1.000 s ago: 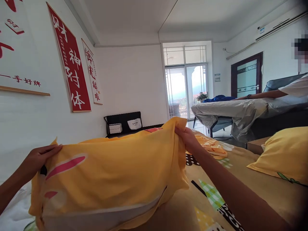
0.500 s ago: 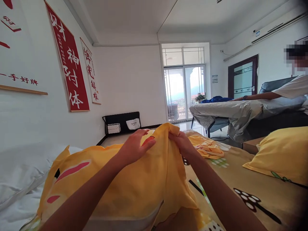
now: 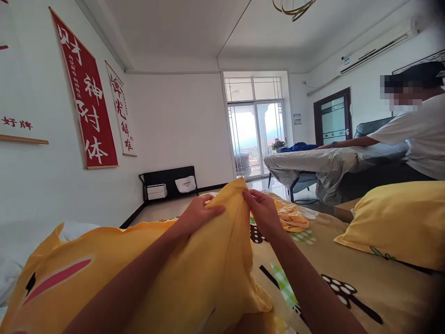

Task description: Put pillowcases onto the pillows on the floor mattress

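Observation:
A yellow pillowcase [image 3: 208,250] with pink and black printed marks stretches across the front of the view, bulging as if a pillow is inside. My left hand [image 3: 200,215] is closed over its far edge, with the fingertips hidden behind the cloth. Near the raised corner, my right hand [image 3: 262,211] pinches the fabric between thumb and fingers. Below both hands lies a tan printed bedspread [image 3: 306,260].
To the right rests another yellow pillow [image 3: 399,222]. Crumpled yellow-orange cloth [image 3: 292,215] lies beyond my right hand. Across the room, a person [image 3: 413,125] in white leans over a plastic-covered table [image 3: 309,162]. White bedding [image 3: 14,260] is at the left.
My view has shifted to the right. The pillowcase's end is now pulled into a pointed corner, and my right hand has moved from its top edge to the corner's side.

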`<state>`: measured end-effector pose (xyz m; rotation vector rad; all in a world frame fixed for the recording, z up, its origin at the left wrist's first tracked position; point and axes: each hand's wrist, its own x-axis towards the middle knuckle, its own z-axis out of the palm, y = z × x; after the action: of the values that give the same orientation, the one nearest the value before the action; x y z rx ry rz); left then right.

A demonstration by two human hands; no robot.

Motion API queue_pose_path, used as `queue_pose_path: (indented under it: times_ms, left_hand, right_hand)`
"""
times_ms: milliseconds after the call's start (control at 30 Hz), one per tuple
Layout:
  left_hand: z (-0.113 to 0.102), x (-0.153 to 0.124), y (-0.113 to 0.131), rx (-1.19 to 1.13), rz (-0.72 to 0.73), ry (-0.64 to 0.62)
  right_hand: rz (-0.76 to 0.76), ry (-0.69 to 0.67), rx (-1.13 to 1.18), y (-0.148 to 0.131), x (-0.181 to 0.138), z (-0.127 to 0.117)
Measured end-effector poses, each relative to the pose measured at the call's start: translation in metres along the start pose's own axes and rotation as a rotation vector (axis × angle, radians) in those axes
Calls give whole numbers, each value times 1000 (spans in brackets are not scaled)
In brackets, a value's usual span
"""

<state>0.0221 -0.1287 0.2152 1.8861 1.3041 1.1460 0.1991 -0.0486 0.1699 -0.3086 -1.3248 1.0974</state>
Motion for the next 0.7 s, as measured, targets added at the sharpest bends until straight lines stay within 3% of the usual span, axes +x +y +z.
queue_pose_path:
  times_ms: [200,400,533,700]
  left_hand:
    - [3,-6,10,-168,-81,-49]
    - [9,-2,17,-146,-12,50]
    - [12,2,15,-145,35,106]
    - [16,0,15,-188,32,95]
  right_hand:
    - [92,5,-77,3,-3,0]
    - [-51,162,-140,-8,-18,10]
    - [30,28,-76,-19,-31,20]
    - [19,40,-199,-14,-34,22]
